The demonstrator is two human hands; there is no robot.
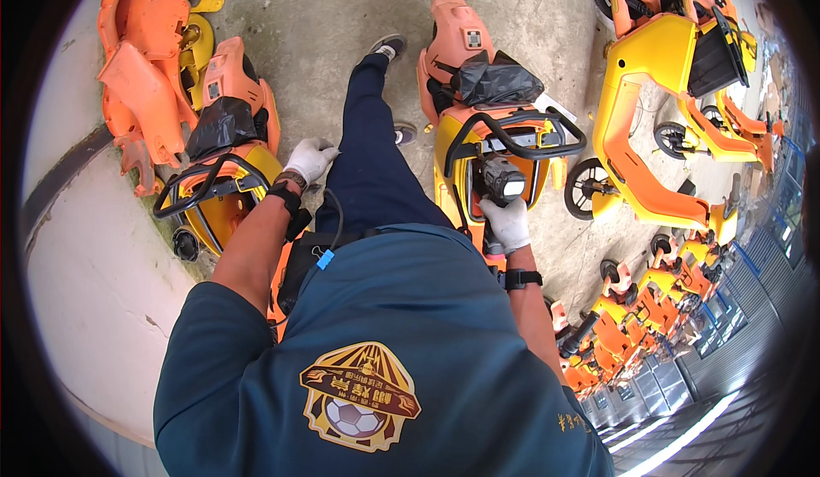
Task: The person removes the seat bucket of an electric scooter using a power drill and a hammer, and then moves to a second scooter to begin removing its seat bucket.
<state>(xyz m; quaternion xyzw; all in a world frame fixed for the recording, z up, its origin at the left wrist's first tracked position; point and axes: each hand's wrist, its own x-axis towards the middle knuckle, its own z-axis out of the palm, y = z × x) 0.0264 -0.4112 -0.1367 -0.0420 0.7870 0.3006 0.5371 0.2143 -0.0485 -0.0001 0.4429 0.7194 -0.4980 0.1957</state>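
Observation:
My right hand (510, 223), in a white glove, is wrapped round the grip of a dark cordless power tool (493, 175); a bright white patch shows on its body. The tool is over the open rear frame of a yellow and orange scooter (468, 127), below its black curved rack bar (512, 148). Its tip is hidden. My left hand (312, 159), also gloved, is beside my thigh with its fingers loosely apart and nothing visible in them. Closest to it is a second orange and yellow scooter (260, 163) with a black rack bar (205, 185).
Black plastic covers the seat areas of both scooters. Loose orange body panels (149, 76) are piled at the far left by a white wall (102, 289). More yellow and orange scooters (653, 58) stand at the right, with several rows behind. Concrete floor (299, 16) lies ahead.

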